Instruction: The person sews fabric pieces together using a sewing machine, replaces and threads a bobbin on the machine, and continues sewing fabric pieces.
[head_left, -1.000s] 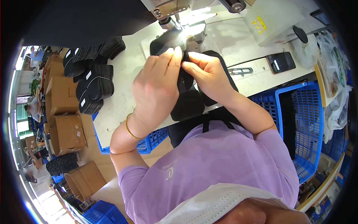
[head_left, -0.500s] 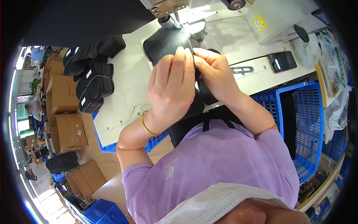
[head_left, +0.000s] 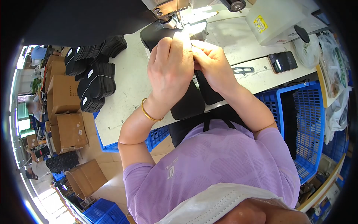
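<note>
At the sewing machine head (head_left: pixel 171 16), both hands are close together in front of the needle. My left hand (head_left: pixel 170 61) is closed, its fingertips pressed on the edge of a black padded fabric piece (head_left: pixel 150 35). Beside it, my right hand (head_left: pixel 212 64) pinches the same edge between thumb and fingers. Part of the black piece lies under the machine head, and my hands hide its middle. More black material (head_left: pixel 189 102) hangs below my hands over the table's front edge, with a darker strip (head_left: pixel 209 91) to its right.
Tied stacks of black cut pieces (head_left: pixel 97 80) lie at the left of the white table (head_left: pixel 112 121). A phone (head_left: pixel 282 62) and a grey slotted metal part (head_left: pixel 243 70) lie on the right. A blue crate (head_left: pixel 307 127) stands right; cardboard boxes (head_left: pixel 64 93) are left.
Both hands have moved slightly up towards the needle, carrying the black piece further under the machine head. More black material now shows below my left hand.
</note>
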Available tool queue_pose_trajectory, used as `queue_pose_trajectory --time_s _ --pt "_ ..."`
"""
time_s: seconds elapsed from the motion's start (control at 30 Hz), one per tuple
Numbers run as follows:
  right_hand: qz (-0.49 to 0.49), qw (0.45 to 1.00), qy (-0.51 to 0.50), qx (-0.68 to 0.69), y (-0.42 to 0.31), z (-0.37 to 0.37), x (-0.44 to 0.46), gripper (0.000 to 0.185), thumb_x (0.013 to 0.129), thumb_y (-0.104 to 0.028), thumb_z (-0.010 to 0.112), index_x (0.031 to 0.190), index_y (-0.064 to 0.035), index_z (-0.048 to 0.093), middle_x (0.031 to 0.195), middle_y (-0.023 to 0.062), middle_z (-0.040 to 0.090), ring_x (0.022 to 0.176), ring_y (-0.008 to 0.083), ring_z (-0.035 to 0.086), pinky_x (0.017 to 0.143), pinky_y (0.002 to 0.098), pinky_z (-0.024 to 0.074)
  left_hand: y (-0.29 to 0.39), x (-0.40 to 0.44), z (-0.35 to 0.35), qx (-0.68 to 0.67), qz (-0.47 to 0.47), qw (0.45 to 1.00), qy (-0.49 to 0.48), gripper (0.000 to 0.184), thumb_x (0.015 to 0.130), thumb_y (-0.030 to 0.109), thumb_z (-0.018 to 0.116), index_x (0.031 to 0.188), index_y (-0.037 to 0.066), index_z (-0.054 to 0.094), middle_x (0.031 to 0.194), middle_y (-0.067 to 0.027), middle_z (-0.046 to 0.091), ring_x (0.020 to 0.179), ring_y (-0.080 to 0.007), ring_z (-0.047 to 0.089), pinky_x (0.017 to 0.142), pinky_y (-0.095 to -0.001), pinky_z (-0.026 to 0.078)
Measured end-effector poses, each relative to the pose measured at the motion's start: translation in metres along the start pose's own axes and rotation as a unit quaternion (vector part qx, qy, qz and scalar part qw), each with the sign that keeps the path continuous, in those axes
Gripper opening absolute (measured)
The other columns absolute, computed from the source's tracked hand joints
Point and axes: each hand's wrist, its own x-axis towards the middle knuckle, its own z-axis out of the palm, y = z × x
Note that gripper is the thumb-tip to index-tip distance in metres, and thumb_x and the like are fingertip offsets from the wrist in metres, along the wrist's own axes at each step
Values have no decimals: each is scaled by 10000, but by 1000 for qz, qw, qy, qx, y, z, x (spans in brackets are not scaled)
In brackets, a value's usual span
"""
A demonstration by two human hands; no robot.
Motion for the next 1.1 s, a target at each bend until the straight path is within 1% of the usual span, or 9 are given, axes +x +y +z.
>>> queue_pose_trajectory --time_s 0.33,0.4,0.47,0.53,0.7,0.8,0.93,1.0,1.1 --pt "-21 995 7 -93 -3 -7 -9 269 1012 -144 469 1142 31 626 1000 62 669 827 84 629 759 249 540 -12 -24 -9 -186 -177 963 81 365 795 74 659 1134 -49 602 1063 -135 592 984 -246 585 818 -328 485" --pt "-74 969 40 -233 -3 -22 -18 281 1004 -145 482 1164 44 615 1011 104 669 849 139 646 794 277 531 -20 -36 -7 -301 -360 873 137 357 872 95 642 1189 -52 570 1121 -124 579 1013 -218 580 839 -328 482" --pt "-188 831 105 -514 -4 -47 -30 378 854 -232 695 1139 6 625 968 104 602 905 226 612 815 346 502 -41 -40 -6 -507 -570 628 152 288 920 119 629 1167 -18 573 1072 -96 598 987 -182 585 847 -315 486" --pt "-178 728 130 -649 8 -72 -46 615 728 -292 808 1217 0 575 1076 116 533 1049 300 531 903 411 432 -69 -29 7 -556 -568 600 84 270 903 122 640 1136 -3 583 1004 -72 620 915 -173 599 783 -322 488" --pt "-111 723 109 -673 23 -79 -68 713 695 -271 827 1261 32 518 1099 146 497 1048 309 513 900 412 422 -125 10 57 -661 -536 515 -102 280 860 145 676 1089 6 596 911 -65 648 813 -196 618 694 -352 490" --pt "-110 750 110 -643 35 -83 -66 695 688 -232 824 1260 21 519 1069 139 499 1023 310 518 883 419 421 -139 39 71 -613 -485 595 -186 338 834 174 704 1090 -16 591 924 -112 642 824 -250 616 705 -379 489" --pt "-178 748 141 -623 41 -79 -66 641 681 -162 807 1233 0 526 1072 142 505 1020 320 521 879 419 425 -115 14 53 -194 -275 930 -149 420 799 213 741 1090 -45 584 941 -174 634 838 -323 614 720 -417 487" --pt "-227 742 142 -615 46 -82 -66 639 687 -142 806 1241 -21 513 1072 148 532 1009 326 537 872 418 428 -75 -63 36 -82 -215 966 -120 481 814 257 738 1171 -25 584 1038 -181 622 947 -309 602 797 -425 478" --pt "-216 756 135 -603 45 -79 -67 610 735 -149 783 1261 -32 498 1019 133 594 980 314 576 852 421 437 -10 -98 -19 -263 -338 829 -359 750 746 347 821 1282 -64 497 1225 -267 503 1138 -405 515 994 -442 426"
